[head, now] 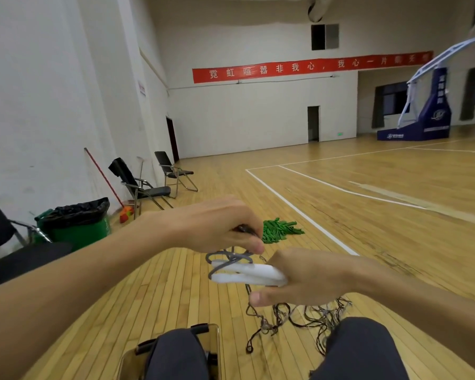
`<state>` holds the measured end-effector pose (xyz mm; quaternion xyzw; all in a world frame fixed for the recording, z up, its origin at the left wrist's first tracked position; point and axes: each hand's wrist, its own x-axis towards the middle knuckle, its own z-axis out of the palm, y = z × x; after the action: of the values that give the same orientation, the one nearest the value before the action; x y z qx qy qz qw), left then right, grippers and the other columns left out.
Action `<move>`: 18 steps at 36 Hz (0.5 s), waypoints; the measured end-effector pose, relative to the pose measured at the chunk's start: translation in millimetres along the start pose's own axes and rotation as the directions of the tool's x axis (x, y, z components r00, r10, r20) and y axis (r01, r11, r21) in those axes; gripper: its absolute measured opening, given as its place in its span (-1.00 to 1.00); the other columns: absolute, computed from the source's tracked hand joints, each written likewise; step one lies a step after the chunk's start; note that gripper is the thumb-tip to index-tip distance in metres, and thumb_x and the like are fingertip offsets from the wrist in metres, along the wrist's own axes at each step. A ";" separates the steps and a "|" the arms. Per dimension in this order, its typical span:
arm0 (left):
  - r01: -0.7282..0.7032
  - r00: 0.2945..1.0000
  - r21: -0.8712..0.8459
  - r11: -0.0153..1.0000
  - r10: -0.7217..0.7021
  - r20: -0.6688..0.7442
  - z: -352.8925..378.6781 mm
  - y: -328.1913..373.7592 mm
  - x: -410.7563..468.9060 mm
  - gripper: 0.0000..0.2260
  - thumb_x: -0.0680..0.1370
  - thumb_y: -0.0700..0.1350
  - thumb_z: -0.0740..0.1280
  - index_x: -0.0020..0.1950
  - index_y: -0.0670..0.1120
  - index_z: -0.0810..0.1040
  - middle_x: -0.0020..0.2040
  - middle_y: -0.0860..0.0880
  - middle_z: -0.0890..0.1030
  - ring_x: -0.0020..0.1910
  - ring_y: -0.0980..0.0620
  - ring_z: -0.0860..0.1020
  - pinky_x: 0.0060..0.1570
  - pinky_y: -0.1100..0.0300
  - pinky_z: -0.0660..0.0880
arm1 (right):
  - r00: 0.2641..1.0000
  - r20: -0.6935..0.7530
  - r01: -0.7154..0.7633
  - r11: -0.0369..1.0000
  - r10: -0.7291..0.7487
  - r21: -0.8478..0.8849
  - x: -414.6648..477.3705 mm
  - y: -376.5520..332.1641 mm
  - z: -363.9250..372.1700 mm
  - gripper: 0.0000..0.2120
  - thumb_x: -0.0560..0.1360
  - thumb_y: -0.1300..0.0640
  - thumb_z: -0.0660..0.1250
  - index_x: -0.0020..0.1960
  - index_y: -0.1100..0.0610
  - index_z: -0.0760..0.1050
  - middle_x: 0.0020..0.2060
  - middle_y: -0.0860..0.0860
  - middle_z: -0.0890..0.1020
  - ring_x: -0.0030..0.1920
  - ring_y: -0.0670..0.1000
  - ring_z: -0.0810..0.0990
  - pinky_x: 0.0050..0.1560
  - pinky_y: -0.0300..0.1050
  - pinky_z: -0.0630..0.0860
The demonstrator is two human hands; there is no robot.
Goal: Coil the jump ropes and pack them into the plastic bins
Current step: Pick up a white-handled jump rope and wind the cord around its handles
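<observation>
Two hands are working one jump rope above the gym floor. The right hand (310, 278) is gripping the white handles (252, 274), with grey cord (225, 259) looped round them. The left hand (217, 226) is pinching a dark piece just above those loops, fingers curled. A strand is trailing down into the tangle of dark ropes (307, 319) on the floor between our knees, near what looks like a clear bin (217, 338). We are judging two risks: the trailing strand snagging in the tangle, and the loops springing off if the pinch slackens
</observation>
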<state>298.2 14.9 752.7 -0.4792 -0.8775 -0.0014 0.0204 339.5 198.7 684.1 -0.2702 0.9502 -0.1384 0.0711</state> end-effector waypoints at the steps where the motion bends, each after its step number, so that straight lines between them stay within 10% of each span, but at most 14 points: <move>1: 0.008 1.000 -0.039 0.999 -0.009 -0.016 0.2 -0.3 0.0 -0.84 0.62 0.09 0.30 -0.14 0.13 0.54 -0.22 0.09 0.60 -0.22 0.11 0.54 -0.14 0.15 0.47 | 1.000 -0.025 0.014 1.000 -0.014 0.015 -1.2 -1.2 -1.2 -0.40 0.47 -0.46 0.18 -0.25 0.10 0.39 -0.45 -0.05 0.35 -0.52 -0.07 0.26 -0.45 -0.19 0.25; 6: 0.019 0.997 -0.202 0.979 -0.033 -0.066 -1.0 -2.0 -0.7 -0.79 0.61 0.08 0.31 -0.10 0.00 0.64 -0.24 -0.06 0.61 -0.26 -0.04 0.52 -0.16 -0.03 0.46 | 0.992 -0.125 0.035 0.978 -0.009 0.205 -1.9 -0.8 -1.9 -0.18 0.36 -0.56 -0.21 -0.31 0.11 0.48 -0.46 -0.02 0.35 -0.49 -0.07 0.27 -0.32 -0.23 0.33; 18: -0.008 0.997 -0.469 0.883 -0.032 -0.077 7.5 -3.7 -3.2 -0.67 0.64 0.05 0.25 -0.16 -0.14 0.60 -0.34 -0.15 0.49 -0.39 -0.12 0.38 -0.37 0.02 0.33 | 0.968 -0.248 0.107 0.952 -0.033 0.288 3.6 7.5 0.0 -0.25 0.36 -0.60 -0.06 -0.35 0.04 0.48 -0.43 0.01 0.43 -0.43 0.01 0.32 -0.32 -0.14 0.33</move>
<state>296.6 10.4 745.1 -0.4640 -0.8524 -0.2334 -0.0599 332.8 202.9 681.6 -0.2713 0.9095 -0.3147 -0.0093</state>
